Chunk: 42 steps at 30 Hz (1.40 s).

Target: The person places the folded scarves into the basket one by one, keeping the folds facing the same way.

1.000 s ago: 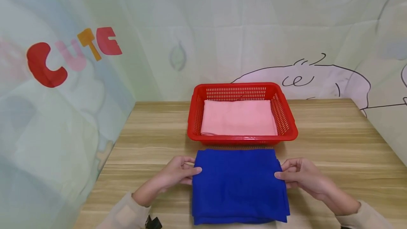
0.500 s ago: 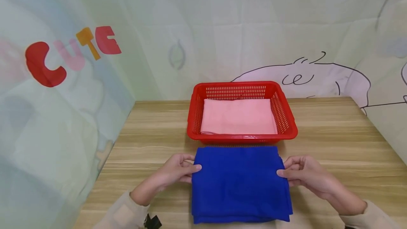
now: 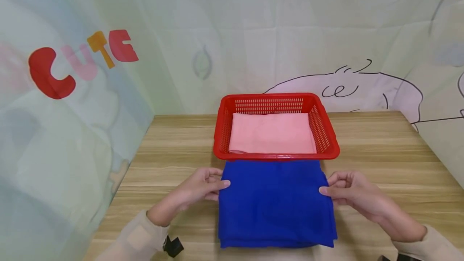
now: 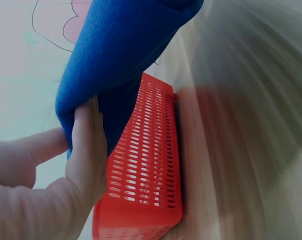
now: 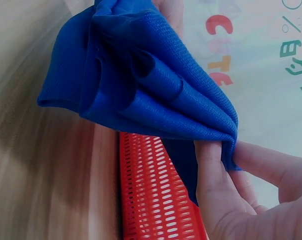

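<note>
A folded blue cloth (image 3: 275,204) is held level in front of the red basket (image 3: 279,156), its far edge meeting the basket's near rim in the head view. My left hand (image 3: 203,188) pinches its left side, thumb on top and fingers beneath. On the right side my right hand (image 3: 351,192) pinches it the same way. Both wrist views show the cloth (image 5: 141,75) raised above the table, its folded layers sagging between the hands. Inside the basket lies a folded pink cloth (image 3: 272,132).
The wooden table (image 3: 174,144) runs back to a printed fabric backdrop (image 3: 217,51) with cartoon drawings and coloured letters. The basket's slotted side wall (image 4: 141,150) rises just beyond the blue cloth. A small black object (image 3: 173,247) sits by the left sleeve.
Both hands have carried the blue cloth forward and slightly up, so its far edge now reaches the basket's near rim. The right hand has drifted a little to the right. The basket stays put.
</note>
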Each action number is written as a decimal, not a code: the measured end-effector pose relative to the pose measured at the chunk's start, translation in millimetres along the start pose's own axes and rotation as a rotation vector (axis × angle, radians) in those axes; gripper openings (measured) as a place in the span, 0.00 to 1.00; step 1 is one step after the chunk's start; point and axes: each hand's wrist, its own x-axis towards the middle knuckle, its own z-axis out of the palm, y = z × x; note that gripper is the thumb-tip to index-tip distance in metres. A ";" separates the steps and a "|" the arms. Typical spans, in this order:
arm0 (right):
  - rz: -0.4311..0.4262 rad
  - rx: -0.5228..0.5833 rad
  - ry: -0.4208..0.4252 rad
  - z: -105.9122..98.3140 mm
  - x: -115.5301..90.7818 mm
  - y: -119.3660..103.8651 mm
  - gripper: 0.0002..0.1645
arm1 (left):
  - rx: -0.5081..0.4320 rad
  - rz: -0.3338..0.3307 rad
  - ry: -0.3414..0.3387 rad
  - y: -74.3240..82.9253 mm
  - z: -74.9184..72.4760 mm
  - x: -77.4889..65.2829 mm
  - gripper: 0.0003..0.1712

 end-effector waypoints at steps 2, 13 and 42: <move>-0.006 0.002 -0.002 -0.7 -0.1 -2.7 0.09 | -0.003 0.000 0.001 3.1 -1.3 0.9 0.29; -0.047 0.000 0.011 -4.4 1.6 -16.6 0.10 | -0.024 0.032 -0.029 19.1 -6.0 5.2 0.26; -0.087 -0.047 0.057 -17.8 23.0 -64.5 0.09 | -0.056 0.062 0.017 58.4 -25.3 22.6 0.25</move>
